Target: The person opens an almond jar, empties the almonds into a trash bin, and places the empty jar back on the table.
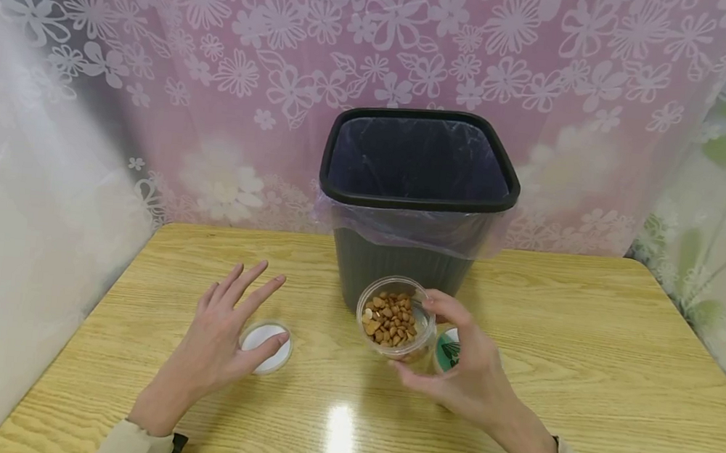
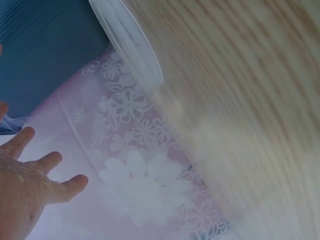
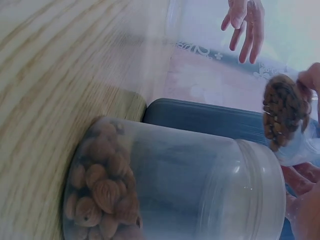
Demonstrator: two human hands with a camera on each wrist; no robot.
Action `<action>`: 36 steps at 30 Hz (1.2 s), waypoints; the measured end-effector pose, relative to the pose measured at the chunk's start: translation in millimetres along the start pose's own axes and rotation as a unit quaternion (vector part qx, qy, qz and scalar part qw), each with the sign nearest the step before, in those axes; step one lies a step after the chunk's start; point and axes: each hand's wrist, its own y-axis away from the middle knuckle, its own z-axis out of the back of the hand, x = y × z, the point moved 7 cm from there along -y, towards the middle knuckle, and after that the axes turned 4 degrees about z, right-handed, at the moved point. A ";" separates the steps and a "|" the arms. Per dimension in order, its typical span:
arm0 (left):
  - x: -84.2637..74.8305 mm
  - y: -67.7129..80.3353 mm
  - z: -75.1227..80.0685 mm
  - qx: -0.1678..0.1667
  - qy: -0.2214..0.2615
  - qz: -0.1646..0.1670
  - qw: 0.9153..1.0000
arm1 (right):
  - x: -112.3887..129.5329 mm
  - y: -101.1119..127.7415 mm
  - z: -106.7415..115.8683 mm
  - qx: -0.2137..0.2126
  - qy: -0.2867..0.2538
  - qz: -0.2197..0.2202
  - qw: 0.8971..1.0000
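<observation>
My right hand (image 1: 474, 372) grips a clear plastic jar (image 1: 423, 349) between thumb and fingers, its open mouth tilted towards me and to the left. Brown kibble-like pieces (image 1: 390, 319) lie inside it. In the right wrist view the pieces (image 3: 281, 111) bunch towards the mouth. My left hand (image 1: 214, 340), fingers spread, hovers over a round white lid (image 1: 268, 345) with a clear rim. Partly behind my right hand stands a second clear jar (image 3: 200, 170), with round, nut-like brown things (image 3: 102, 190) in its bottom; a green and white top (image 1: 447, 350) shows there from above.
A dark bin (image 1: 401, 267) with a purplish liner bag (image 1: 487, 235) stands at the back of the wood-grain table (image 1: 589, 336), just behind the held jar. Pink and white flowered curtains (image 1: 250, 99) hang behind and at both sides.
</observation>
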 end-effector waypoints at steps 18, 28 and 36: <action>-5.1 -4.7 4.9 -0.004 0.005 -0.017 1.000 | -11.6 8.3 27.2 -0.116 -0.015 -0.008 0.993; -10.3 -14.2 11.0 -0.024 0.026 -0.041 0.999 | -25.5 4.0 53.5 -0.141 -0.025 -0.032 0.989; -18.3 -21.4 15.6 -0.030 0.040 -0.049 0.998 | -36.8 5.3 76.2 -0.190 -0.122 -0.067 0.972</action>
